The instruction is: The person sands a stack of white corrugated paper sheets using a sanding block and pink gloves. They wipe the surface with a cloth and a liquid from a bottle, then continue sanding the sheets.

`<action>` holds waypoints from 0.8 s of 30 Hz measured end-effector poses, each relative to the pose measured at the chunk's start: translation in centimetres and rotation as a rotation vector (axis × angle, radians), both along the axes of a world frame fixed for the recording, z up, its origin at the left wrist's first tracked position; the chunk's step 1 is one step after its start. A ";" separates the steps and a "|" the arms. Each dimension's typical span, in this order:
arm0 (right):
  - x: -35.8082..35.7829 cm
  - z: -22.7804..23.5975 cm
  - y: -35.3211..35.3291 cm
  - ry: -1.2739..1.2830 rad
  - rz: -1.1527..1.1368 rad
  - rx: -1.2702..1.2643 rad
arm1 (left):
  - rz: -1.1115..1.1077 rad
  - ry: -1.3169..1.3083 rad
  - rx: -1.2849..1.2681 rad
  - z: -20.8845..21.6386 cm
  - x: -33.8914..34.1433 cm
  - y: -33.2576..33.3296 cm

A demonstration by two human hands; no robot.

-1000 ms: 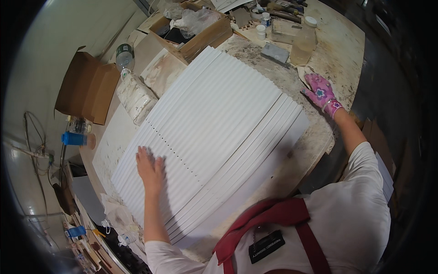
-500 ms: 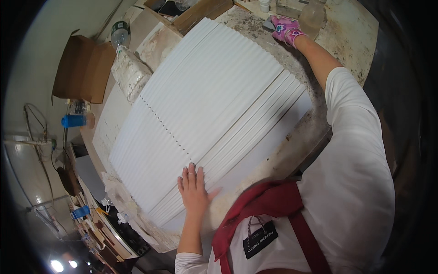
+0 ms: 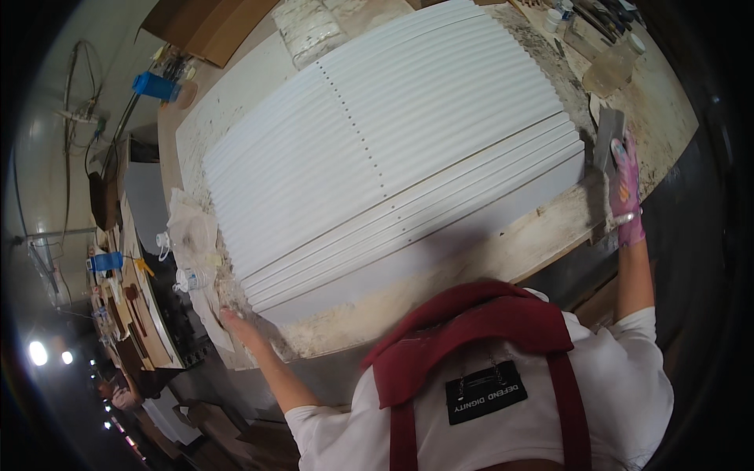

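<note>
A broad row of white ridged slats point(image 3: 440, 102), packed side by side, lies on the worktable, with a dotted line of dark marks running across it. My right hand point(image 3: 627, 184), in a pink flowered glove, grips a flat grey block point(image 3: 609, 135) just beyond the slats' right end. What sort of block it is, I cannot make out. Bare, my left hand point(image 3: 245, 330) is at the near left corner of the slats, seen edge-on with its fingers stretched out and nothing visible in it. Smooth white board point(image 3: 503, 204) shows along the near side.
A cloudy plastic bottle point(image 3: 614, 67) and white tubs point(image 3: 553, 20) stand at the far right of the stained worktable point(image 3: 345, 336). A plastic-wrapped bundle point(image 3: 308, 33) and cardboard box point(image 3: 208, 27) are at the back. A blue-topped bottle point(image 3: 155, 86) stands left. Another person point(image 3: 124, 396) is in the background.
My right hand has come nearer from the far right, bringing the grey block to the slats' right end. My left hand has left the slats' top for their near left corner. The view has shifted.
</note>
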State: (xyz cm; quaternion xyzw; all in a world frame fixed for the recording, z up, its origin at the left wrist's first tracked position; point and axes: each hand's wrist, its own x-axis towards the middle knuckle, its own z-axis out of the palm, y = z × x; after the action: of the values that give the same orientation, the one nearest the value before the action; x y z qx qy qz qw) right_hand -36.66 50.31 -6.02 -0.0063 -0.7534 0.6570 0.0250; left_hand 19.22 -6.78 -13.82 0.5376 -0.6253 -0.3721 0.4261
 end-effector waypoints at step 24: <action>12.4 3.5 -25.0 0.557 0.911 1.501 | -0.707 -0.860 -0.518 5.6 -21.4 14.9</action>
State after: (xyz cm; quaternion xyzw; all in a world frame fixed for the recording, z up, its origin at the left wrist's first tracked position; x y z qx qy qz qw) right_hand -24.30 25.33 -2.51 0.4671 -0.8787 -0.0800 -0.0581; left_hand -2.19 8.11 -8.21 0.2789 -0.9517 -0.0766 0.1030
